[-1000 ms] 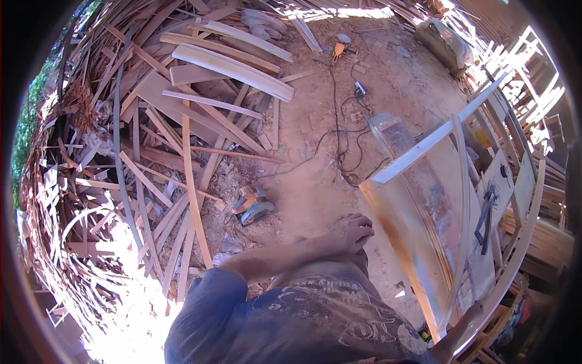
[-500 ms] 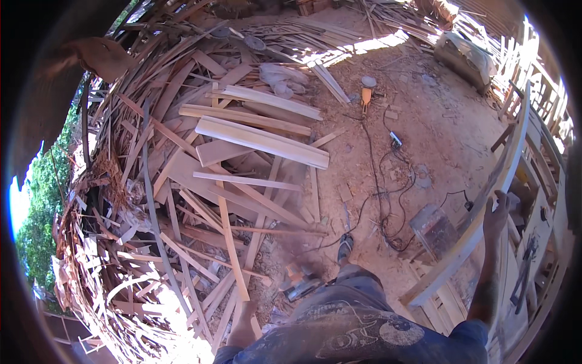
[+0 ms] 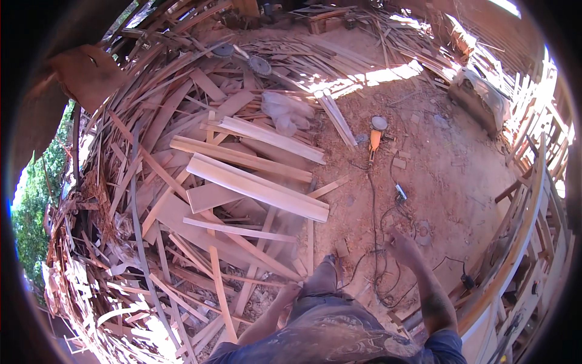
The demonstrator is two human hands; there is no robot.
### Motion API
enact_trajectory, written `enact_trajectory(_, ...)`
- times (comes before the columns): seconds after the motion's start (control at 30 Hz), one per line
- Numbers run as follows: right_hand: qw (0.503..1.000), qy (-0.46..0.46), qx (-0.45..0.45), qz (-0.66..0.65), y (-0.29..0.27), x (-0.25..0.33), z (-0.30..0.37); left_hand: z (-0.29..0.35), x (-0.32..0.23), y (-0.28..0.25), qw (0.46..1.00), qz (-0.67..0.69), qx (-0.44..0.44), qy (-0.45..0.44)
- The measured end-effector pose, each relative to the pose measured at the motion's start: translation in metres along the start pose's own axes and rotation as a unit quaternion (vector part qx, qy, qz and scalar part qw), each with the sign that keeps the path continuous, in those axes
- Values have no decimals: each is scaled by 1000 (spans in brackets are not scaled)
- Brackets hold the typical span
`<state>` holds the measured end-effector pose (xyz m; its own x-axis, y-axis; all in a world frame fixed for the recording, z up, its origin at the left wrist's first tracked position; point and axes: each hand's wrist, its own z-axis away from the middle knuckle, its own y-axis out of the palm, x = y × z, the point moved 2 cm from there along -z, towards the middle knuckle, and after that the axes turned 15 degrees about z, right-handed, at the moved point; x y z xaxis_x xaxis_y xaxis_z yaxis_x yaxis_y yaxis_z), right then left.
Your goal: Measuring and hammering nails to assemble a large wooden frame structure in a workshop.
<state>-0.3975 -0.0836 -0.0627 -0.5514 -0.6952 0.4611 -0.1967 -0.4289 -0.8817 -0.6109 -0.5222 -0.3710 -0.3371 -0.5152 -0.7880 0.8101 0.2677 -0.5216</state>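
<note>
My right hand [image 3: 401, 247] is in the air over the dirt floor, near the black cords [image 3: 377, 261]. Its fingers are loosely bent and apart, and I see nothing held in it. The long pale board [image 3: 515, 261] stands on edge along the right side, away from that hand. Low beside my leg is my left hand [image 3: 287, 297], close to the ends of some thin wooden strips [image 3: 221, 291]; its fingers are too unclear to read. On the ground ahead lies an orange corded power tool [image 3: 375, 141] with a round disc.
Several planed boards [image 3: 260, 187] lie stacked on a big heap of offcuts [image 3: 163, 224] to the left. A clear plastic bag [image 3: 285, 112] rests on its far part. A small white-and-dark device [image 3: 400, 193] lies among the cords. A covered block [image 3: 479, 100] sits at the far right.
My right hand has let go of the long board and moved left over the floor. The board now stands farther right. My left hand has come forward beside my leg, and the view has shifted.
</note>
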Motion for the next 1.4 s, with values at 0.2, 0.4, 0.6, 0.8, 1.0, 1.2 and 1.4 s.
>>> enact_trajectory(0.2, 995, 54, 85, 16, 43, -40, -89, -178, -98, -55, 975, 168, 65, -127)
enact_trajectory(0.4, 951, 228, 201, 54, 105, -216, -106, -233, 16, -123, 978, -12, 128, -166)
enact_trajectory(0.6, 897, 399, 153, 111, 99, -366, -90, -345, -59, -221, 951, -269, 140, -61)
enact_trajectory(0.8, 889, 381, 247, 66, 83, -387, -222, -488, -126, -208, 980, -195, 27, 22)
enact_trajectory(1.0, 941, 274, 191, 59, 36, -360, -476, -570, -219, -161, 973, 116, -100, -172)
enact_trajectory(1.2, 964, 194, 179, 21, 62, -372, -675, -685, -293, -142, 983, 55, -152, -88)
enact_trajectory(1.4, 948, 183, 256, 40, 132, -319, -838, -763, -278, -129, 989, -5, -95, -112)
